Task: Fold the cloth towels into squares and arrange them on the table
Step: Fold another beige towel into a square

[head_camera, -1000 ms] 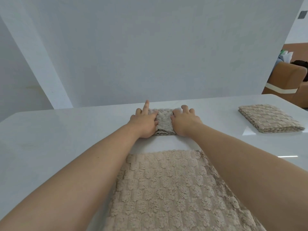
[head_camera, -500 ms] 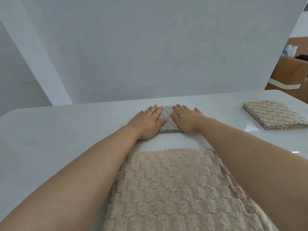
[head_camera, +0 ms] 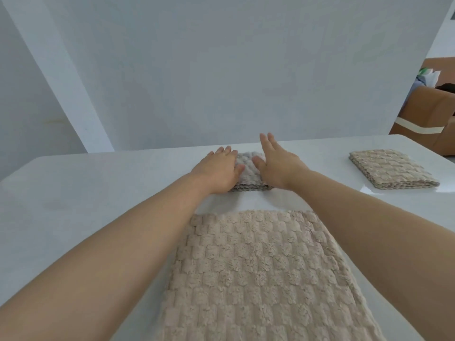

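A small folded beige towel lies at the far middle of the white table. My left hand lies flat on its left part with straight fingers. My right hand is over its right part, fingers straight and lifted off the cloth, the heel near the towel's right edge. A larger beige towel lies spread flat close to me, between my forearms. Another folded beige towel sits at the far right of the table.
A white wall stands just behind the table's far edge. A brown sofa with items on it shows at the far right, beyond the table. Bare tabletop stretches to the left of my left arm.
Both hands lay flat on the small folded towel before. Now my right hand's fingers have lifted and point forward, while my left hand stays pressed down.
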Motion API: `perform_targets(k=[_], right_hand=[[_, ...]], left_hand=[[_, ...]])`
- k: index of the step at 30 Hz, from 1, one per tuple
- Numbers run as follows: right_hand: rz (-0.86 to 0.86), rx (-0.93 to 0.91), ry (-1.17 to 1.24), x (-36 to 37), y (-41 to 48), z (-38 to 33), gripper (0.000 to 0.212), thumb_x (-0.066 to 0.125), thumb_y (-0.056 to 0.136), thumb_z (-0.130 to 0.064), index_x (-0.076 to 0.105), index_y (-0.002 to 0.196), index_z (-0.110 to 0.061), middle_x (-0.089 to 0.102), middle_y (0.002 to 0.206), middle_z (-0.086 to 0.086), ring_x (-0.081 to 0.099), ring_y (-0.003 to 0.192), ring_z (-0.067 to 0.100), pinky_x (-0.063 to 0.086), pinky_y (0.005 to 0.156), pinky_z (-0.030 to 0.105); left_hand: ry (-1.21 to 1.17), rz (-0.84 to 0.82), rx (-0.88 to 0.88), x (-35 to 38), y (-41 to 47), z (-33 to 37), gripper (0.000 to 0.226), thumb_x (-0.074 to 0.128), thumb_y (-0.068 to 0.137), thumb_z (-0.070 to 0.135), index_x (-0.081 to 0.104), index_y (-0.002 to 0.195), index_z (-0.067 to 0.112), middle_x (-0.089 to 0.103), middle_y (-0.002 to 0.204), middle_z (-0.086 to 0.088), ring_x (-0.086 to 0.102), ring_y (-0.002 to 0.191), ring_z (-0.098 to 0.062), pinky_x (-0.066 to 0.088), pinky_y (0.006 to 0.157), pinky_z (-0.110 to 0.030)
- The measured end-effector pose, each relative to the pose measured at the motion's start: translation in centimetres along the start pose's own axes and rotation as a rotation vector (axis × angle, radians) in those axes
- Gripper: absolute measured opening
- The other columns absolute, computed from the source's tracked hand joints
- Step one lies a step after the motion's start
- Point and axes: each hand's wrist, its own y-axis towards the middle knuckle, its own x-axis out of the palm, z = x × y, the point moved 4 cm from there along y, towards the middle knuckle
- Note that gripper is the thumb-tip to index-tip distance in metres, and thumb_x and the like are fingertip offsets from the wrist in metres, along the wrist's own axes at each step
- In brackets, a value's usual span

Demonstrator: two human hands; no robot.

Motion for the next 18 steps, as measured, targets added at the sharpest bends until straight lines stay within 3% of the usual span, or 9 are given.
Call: perform_targets(k=[4,6,10,14,18], right_hand=[[0.062,-0.092,0.077,-2.1,-5.0,-0.3,0.06,0.04,0.106,-0.041,0.022,0.16,-0.025,0.048,0.154,0.002,0.049,0.136,0.024,0.043,0.11,0.045],[0.103,-0.142,0.066,-2.6,-8.0,-0.3,0.052,0.044,0.104,-0.039,0.033,0.155,-0.029,0.06,0.14,-0.006,0.058,0.123,0.02,0.049,0.101,0.044],[0.161,-0.16,0.096,-3.5,-13.2,0.0,0.041,0.049,0.102,-0.036,0.05,0.143,-0.031,0.066,0.122,-0.013,0.062,0.107,0.012,0.052,0.094,0.039],[0.182,-0.095,0.05,-3.5,-16.7,1.5,0.033,0.052,0.101,-0.031,0.064,0.131,-0.025,0.068,0.124,-0.01,0.06,0.117,0.012,0.049,0.101,0.037],[0.161,0.023,0.008,-2.4,-17.9,3.6,0.036,0.051,0.101,-0.033,0.064,0.133,-0.023,0.064,0.134,-0.005,0.055,0.127,0.018,0.044,0.108,0.039]], left_hand=[[-0.053,0.054,0.026,-1.2,-6.4,0.9,0.049,0.036,0.108,0.034,0.04,0.152,0.013,0.026,0.165,-0.006,0.013,0.155,-0.021,0.014,0.125,-0.038],[-0.109,0.042,0.014,-1.0,-9.4,1.0,0.047,0.039,0.108,0.033,0.041,0.153,0.019,0.026,0.166,0.0,0.014,0.155,-0.017,0.016,0.125,-0.037],[-0.173,0.07,-0.001,-0.5,-14.7,1.6,0.045,0.042,0.108,0.028,0.042,0.152,0.022,0.031,0.163,0.006,0.021,0.153,-0.012,0.02,0.123,-0.033],[-0.186,0.073,-0.059,0.1,-17.7,1.5,0.047,0.043,0.106,0.034,0.045,0.151,0.021,0.037,0.161,0.004,0.031,0.149,-0.014,0.024,0.119,-0.031],[-0.197,0.121,-0.162,-0.1,-18.3,0.4,0.047,0.045,0.106,0.033,0.046,0.151,0.019,0.038,0.161,0.003,0.032,0.149,-0.015,0.021,0.121,-0.03]])
